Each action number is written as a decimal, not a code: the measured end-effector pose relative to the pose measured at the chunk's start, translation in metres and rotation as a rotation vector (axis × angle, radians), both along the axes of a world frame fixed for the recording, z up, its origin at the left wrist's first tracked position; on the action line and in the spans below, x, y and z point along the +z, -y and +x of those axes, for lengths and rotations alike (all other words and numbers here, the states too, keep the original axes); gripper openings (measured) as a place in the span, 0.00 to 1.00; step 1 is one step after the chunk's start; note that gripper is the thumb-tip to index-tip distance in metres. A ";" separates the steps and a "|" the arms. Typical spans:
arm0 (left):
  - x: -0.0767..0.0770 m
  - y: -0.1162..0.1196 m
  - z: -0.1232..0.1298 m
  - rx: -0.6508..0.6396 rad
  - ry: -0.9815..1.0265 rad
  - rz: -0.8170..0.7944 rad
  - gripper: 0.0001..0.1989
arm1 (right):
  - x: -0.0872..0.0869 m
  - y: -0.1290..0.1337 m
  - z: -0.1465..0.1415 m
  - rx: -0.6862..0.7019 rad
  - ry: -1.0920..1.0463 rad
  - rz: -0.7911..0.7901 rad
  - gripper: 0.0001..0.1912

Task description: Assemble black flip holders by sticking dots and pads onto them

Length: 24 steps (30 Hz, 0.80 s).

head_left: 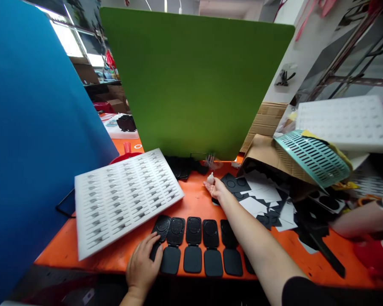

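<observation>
My right hand (216, 189) is closed around a small white bottle (210, 178) with a narrow tip, held above the middle of the orange table. Near the front edge, my left hand (144, 260) rests with fingers apart, its fingertips touching the leftmost black hinged case (161, 226) and partly covering it. Several similar cases, such as this black case (193, 244), lie unfolded in a row. Their far halves carry a round outline, while the near halves are plain. My right forearm hides part of the row's right end.
A white slotted foam tray (127, 199) leans at left. Black and white sheet scraps (261, 197) lie at right, by a cardboard box (264, 155) and turquoise basket (315, 155). Green (198, 85) and blue (35, 127) panels stand around the orange table (194, 195). Another person's arm (364, 216) shows at right.
</observation>
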State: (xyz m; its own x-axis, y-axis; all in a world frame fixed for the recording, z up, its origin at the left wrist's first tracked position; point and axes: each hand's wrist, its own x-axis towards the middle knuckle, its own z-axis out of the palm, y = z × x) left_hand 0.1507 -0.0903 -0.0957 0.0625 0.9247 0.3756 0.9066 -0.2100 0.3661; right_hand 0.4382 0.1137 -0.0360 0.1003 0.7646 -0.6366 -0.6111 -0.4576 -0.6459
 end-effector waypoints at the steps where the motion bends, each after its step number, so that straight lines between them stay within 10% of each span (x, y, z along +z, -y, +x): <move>1: 0.000 0.000 0.000 -0.003 -0.005 0.000 0.14 | -0.002 -0.001 0.002 0.044 0.075 0.010 0.13; 14: -0.005 0.002 0.001 0.063 0.016 0.061 0.14 | -0.011 0.064 0.055 0.654 1.395 0.294 0.12; 24: -0.002 0.003 0.002 0.070 0.030 0.030 0.15 | -0.007 0.060 0.049 0.916 1.700 0.401 0.22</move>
State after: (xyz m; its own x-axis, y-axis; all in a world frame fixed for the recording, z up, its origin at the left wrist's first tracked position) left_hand 0.1526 -0.0930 -0.0979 -0.0134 0.9148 0.4038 0.9081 -0.1579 0.3879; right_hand 0.4868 0.0542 -0.0433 -0.1253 0.9833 -0.1318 0.9384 0.0744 -0.3376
